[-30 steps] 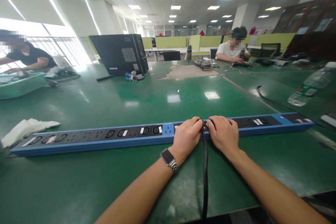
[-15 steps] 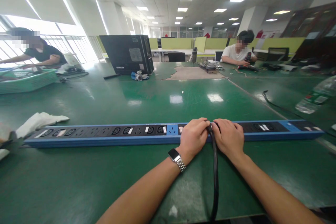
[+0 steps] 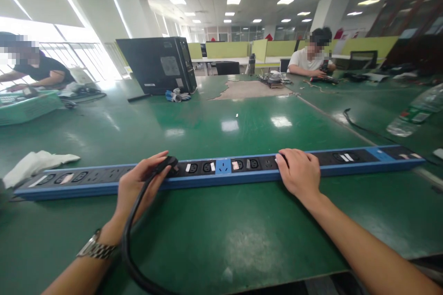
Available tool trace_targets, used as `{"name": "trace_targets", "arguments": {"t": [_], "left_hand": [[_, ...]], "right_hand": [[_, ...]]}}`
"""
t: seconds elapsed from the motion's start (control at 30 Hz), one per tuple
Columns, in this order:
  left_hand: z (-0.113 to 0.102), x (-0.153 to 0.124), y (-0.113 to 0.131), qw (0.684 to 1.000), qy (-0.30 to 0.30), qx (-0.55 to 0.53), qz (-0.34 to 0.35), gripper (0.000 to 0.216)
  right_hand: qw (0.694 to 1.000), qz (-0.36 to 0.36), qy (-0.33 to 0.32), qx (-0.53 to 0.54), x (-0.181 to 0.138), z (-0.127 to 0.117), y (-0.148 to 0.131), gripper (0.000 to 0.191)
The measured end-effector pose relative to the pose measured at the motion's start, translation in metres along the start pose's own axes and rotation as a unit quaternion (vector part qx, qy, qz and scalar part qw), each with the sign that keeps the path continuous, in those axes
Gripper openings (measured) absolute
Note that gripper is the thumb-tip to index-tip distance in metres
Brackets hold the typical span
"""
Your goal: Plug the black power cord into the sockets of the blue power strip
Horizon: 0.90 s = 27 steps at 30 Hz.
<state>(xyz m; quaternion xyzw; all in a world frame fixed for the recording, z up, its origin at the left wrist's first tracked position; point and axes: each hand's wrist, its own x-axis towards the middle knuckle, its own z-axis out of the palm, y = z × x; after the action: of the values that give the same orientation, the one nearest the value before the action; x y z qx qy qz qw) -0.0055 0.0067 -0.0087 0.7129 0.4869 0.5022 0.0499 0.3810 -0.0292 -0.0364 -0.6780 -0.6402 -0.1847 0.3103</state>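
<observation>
A long blue-and-black power strip (image 3: 223,167) lies crosswise on the green table, with several sockets and small white labels along its top. My left hand (image 3: 140,184) is closed around a black plug (image 3: 170,165) just over the left part of the strip. From that plug a thick black cable (image 3: 127,239) curves down toward the table's near edge. My right hand (image 3: 300,171) grips the strip right of its middle, fingers curled over the far side. Whether the plug touches a socket, I cannot tell.
White cloth (image 3: 39,166) lies at the strip's left end. Farther back are a green basket (image 3: 31,108), a black computer case (image 3: 155,65) and gloves (image 3: 177,95). A plastic bottle (image 3: 413,113) lies at right. Two people work across the table.
My left hand has moved left along the strip, carrying the plug away from beside my right hand. Sockets that it covered now show. My right hand stays on the strip.
</observation>
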Motion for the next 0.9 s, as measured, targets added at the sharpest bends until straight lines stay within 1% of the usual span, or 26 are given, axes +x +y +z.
{"name": "trace_targets", "arguments": {"t": [0.1, 0.2, 0.27, 0.33, 0.4, 0.53, 0.63, 0.73, 0.9], "left_hand": [[-0.007, 0.001, -0.006, 0.998, -0.033, 0.029, 0.041, 0.027], [-0.009, 0.008, -0.005, 0.994, -0.063, 0.022, 0.089, 0.022], [-0.011, 0.012, -0.007, 0.989, -0.097, 0.016, 0.114, 0.021], [-0.014, 0.013, -0.008, 0.984, -0.128, 0.01, 0.126, 0.022], [-0.015, 0.011, -0.01, 0.983, -0.138, 0.001, 0.119, 0.023], [-0.013, 0.0, -0.009, 0.989, -0.11, 0.001, 0.099, 0.021], [-0.011, -0.007, -0.008, 0.99, -0.089, 0.007, 0.106, 0.02], [-0.007, -0.009, -0.009, 0.99, -0.081, 0.006, 0.116, 0.019], [0.001, -0.007, -0.014, 0.992, -0.018, 0.013, 0.124, 0.018]], "right_hand": [[1.0, 0.003, -0.002, -0.004, 0.0, 0.0, 0.0, 0.032], [1.0, -0.003, -0.002, -0.004, -0.001, 0.0, 0.0, 0.032], [1.0, -0.007, 0.001, -0.002, -0.001, 0.0, 0.001, 0.032], [1.0, -0.007, 0.002, -0.003, -0.001, 0.0, 0.001, 0.032], [1.0, -0.005, 0.0, -0.005, -0.001, 0.0, 0.002, 0.032], [1.0, -0.004, -0.006, -0.004, -0.001, 0.0, 0.001, 0.032], [1.0, -0.001, -0.003, -0.002, -0.001, -0.001, 0.001, 0.032], [1.0, -0.001, 0.0, 0.0, -0.001, 0.0, 0.0, 0.032], [1.0, 0.002, 0.006, -0.002, 0.0, 0.002, 0.0, 0.033]]}}
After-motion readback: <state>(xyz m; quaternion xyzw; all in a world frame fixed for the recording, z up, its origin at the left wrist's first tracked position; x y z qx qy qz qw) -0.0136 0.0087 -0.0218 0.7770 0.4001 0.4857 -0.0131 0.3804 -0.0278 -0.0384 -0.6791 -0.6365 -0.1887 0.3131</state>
